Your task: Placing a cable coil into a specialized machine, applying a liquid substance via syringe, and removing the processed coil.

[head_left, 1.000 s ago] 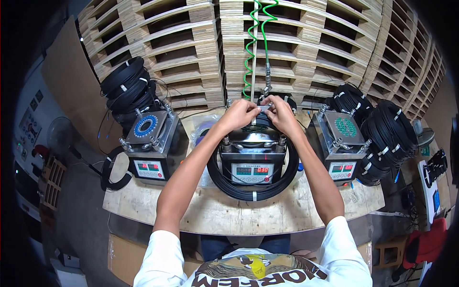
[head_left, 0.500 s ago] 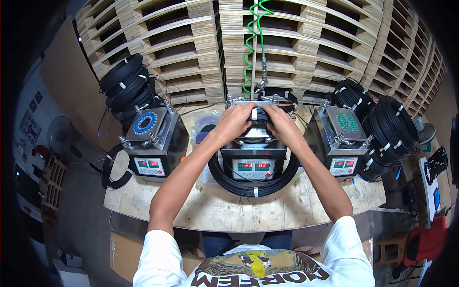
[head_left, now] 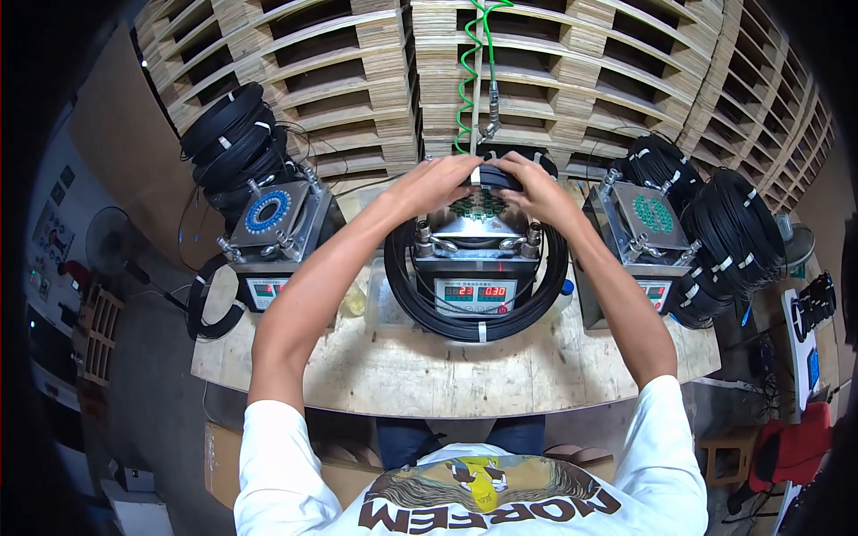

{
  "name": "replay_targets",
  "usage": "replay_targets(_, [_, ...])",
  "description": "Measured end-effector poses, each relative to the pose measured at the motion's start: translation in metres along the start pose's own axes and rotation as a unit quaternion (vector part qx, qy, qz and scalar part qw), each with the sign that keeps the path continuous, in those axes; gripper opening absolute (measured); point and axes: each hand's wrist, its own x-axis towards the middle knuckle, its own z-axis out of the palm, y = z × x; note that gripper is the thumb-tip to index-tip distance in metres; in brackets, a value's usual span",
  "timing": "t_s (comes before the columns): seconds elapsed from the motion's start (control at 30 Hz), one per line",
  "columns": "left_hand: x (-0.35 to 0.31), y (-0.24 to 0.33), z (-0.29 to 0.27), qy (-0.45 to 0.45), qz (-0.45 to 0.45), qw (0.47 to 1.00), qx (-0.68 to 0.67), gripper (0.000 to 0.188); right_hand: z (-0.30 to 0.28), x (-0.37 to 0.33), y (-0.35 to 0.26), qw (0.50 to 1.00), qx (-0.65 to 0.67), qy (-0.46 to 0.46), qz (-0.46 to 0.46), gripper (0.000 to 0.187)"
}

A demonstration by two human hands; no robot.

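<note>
A large coil of black cable [head_left: 431,319], bound with white ties, hangs around the front of the middle machine. My left hand [head_left: 438,186] grips its far upper part from the left, and my right hand [head_left: 542,191] does so from the right, fingers curled over the bundle beside a white tie. Just beneath my hands, green connector pieces [head_left: 483,205] fill the metal top plate [head_left: 465,229] of the middle machine. The lower loop of the coil passes in front of the machine's lit red-and-green display [head_left: 472,293]. My fingertips are partly hidden by the cable.
Similar machines stand on both sides, the left with a blue ring [head_left: 268,213], the right with green pieces [head_left: 652,214]. Black cable coils are piled at left [head_left: 234,134] and right [head_left: 735,223]. A green spiral air hose [head_left: 466,89] hangs before wooden pallets [head_left: 340,80].
Both hands have moved farther away from me with the top of the coil. The green pieces on the middle plate have come into sight. The whole view has shifted slightly.
</note>
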Motion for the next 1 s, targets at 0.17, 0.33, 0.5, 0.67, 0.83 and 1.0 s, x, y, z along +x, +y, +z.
replay_targets(0.17, [0.027,-0.006,-0.03,-0.006,-0.009,0.999,-0.037,0.03,-0.03,0.027,0.0,0.997,-0.053,-0.015,-0.052,0.05])
replay_targets(0.33, [0.04,0.017,-0.07,0.002,-0.033,0.995,-0.097,0.032,-0.072,0.041,-0.036,0.997,-0.048,-0.034,-0.048,0.048])
replay_targets(0.5, [-0.003,0.054,-0.066,-0.007,-0.016,0.995,-0.103,0.035,-0.055,0.0,-0.067,0.997,-0.026,-0.067,-0.016,0.048])
replay_targets(0.67, [-0.079,0.102,-0.009,-0.056,-0.082,0.981,-0.166,0.033,0.008,-0.087,-0.08,0.993,0.047,-0.109,-0.002,0.048])
replay_targets(0.83, [-0.168,0.123,0.079,-0.076,-0.116,0.962,-0.236,0.036,0.107,-0.164,-0.073,0.979,0.117,-0.162,0.042,0.046])
replay_targets(1.0, [-0.204,0.127,0.137,-0.159,-0.236,0.919,-0.272,0.036,0.172,-0.215,-0.053,0.971,0.135,-0.142,0.138,0.045])
